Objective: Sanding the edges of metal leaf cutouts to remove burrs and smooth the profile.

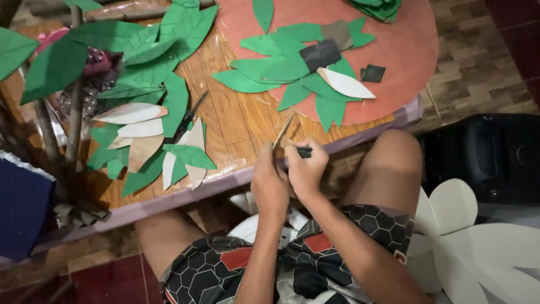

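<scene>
Both hands pressing together at the worktop (pixel 236 121) edge, left hand (pixel 269 183) pinching a thin stick (pixel 283 130), right hand (pixel 305 166) clamping a small dark piece (pixel 304 152), mostly hiding it.

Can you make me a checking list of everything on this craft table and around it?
Surface: low wooden table, partly covered by a red round board.
Job's things: thin stick in left hand; small dark piece in right hand.
Clutter: green paper leaves, pale leaves, black squares, scissors.
Grippers: both hands closed on their things.
Cables: nothing seen.
Surroundings: white paper petals, tiled floor.
</scene>
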